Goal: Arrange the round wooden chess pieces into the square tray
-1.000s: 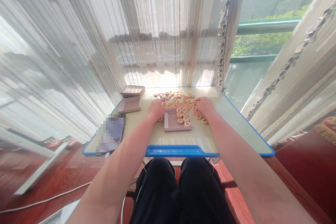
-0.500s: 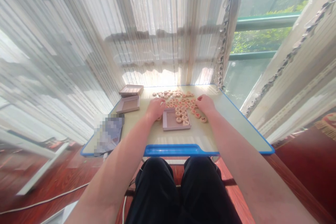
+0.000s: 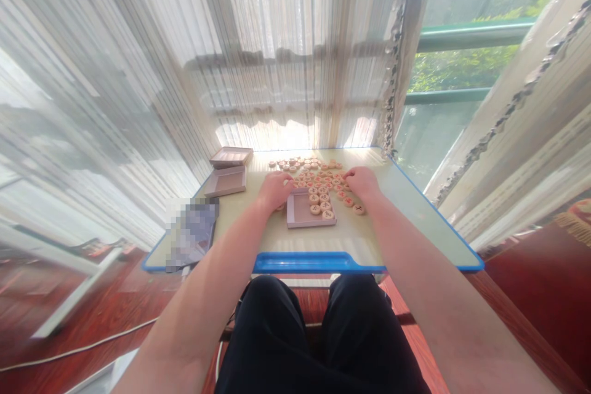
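Note:
Round wooden Chinese chess pieces [image 3: 323, 176] with red or dark characters lie spread over the pale tabletop [image 3: 277, 237]. In front of them is a shallow cardboard box tray [image 3: 300, 209], its right part holding several dark-marked pieces [image 3: 325, 198]. My left hand [image 3: 275, 189] rests beside the tray's far left corner, fingers bent together at the edge of the spread. Right of the pieces, my right hand [image 3: 362, 182] has thumb and fingers pinched at the outermost ones. Anything inside either grip is too small or hidden to make out. A loose piece [image 3: 279, 207] peeks out under my left wrist.
Two more shallow box parts [image 3: 226, 181] [image 3: 231, 156] sit at the table's far left. A pixelated flat object [image 3: 194, 234] lies on the left front corner. Blue trim [image 3: 302, 263] with a groove edges the front. Sheer curtains [image 3: 286, 74] hang behind.
Both hands stay nearly in place, with slight finger movement at the pieces. The pieces in the tray look unchanged. The whole view has shifted slightly.

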The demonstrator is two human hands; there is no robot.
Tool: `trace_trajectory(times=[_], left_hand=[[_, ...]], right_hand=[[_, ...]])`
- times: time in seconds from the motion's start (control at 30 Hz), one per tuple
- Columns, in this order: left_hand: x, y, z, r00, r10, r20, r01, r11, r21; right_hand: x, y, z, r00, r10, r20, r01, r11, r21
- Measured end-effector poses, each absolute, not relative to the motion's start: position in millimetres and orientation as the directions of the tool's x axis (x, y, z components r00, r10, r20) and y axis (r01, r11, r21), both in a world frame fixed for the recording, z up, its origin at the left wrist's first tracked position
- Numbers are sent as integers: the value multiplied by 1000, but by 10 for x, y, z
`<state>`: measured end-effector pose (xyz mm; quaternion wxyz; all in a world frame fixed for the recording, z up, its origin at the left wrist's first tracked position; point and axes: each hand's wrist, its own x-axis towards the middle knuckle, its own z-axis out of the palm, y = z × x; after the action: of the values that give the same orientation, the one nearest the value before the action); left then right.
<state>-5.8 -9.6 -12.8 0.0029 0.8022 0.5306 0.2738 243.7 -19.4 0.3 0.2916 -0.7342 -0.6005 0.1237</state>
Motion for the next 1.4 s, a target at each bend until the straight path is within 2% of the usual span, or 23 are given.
trace_trajectory(times=[0.1, 0.23, 0.3, 0.4, 0.63, 0.77, 0.93, 1.2, 1.4], left_hand=[[-57, -101, -127, 288, 850, 441, 845, -442, 300], [-49, -127, -114, 294, 851, 436, 823, -457, 337], [-46, -138, -116, 307, 849, 431, 804, -474, 360], [-46, -140, -134, 323, 843, 431, 786, -492, 373], [-45, -136, -136, 345, 838, 422, 787, -504, 357], [-47, -157, -108, 332, 852, 404, 798, -483, 362], [-48, -166, -102, 350, 848, 397, 796, -493, 352], [-51, -175, -88, 347, 856, 382, 802, -482, 353], [-48, -180, -88, 353, 860, 369, 809, -478, 342]], right_hand=[[2423, -199, -10, 209, 950, 231, 809, -35, -586], [2369, -211, -17, 28, 962, 273, 882, 105, -460], [2346, -222, -13, -19, 963, 269, 910, 128, -394], [2337, -228, -13, -1, 964, 266, 924, 103, -369], [2398, -166, -70, 57, 969, 242, 913, 47, -406], [2448, -147, -76, 175, 947, 270, 910, -51, -412], [2477, -152, -50, 203, 966, 160, 907, -124, -402], [2453, -164, -8, 215, 973, 85, 882, -156, -445], [2426, -163, -57, 184, 953, 241, 846, -29, -532]])
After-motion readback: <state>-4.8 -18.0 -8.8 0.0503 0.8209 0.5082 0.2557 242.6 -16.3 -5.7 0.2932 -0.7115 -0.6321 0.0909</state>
